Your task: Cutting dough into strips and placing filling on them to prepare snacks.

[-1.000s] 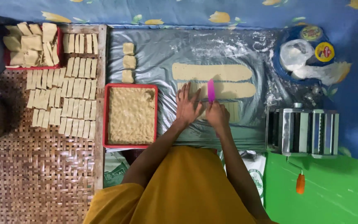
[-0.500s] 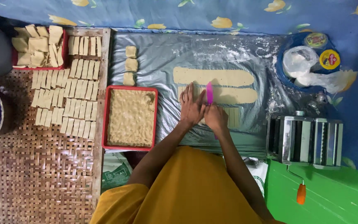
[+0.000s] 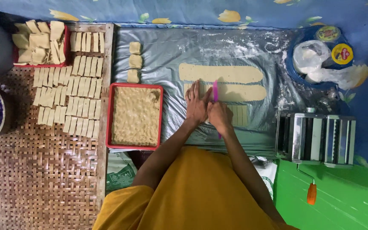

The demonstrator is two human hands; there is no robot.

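Note:
My left hand (image 3: 196,104) lies flat, fingers spread, on a pale dough strip (image 3: 243,92) on the grey plastic sheet (image 3: 167,51). My right hand (image 3: 219,116) grips a pink cutter (image 3: 215,90), its blade standing across that strip. Cut dough pieces (image 3: 240,114) lie just right of my hands. A longer uncut dough strip (image 3: 220,73) lies beyond. My yellow sleeves and lap fill the bottom of the view.
A red tray of crumbly filling (image 3: 136,115) sits left of my hands, three dough lumps (image 3: 134,61) beyond it. Rows of filled pieces (image 3: 67,91) lie on a woven mat, with another red tray (image 3: 39,42). A metal pasta roller (image 3: 316,137) stands right, a flour bag (image 3: 316,55) behind it.
My hands and the pink cutter stay on the middle dough strip, shifting only slightly. The view has drifted a little.

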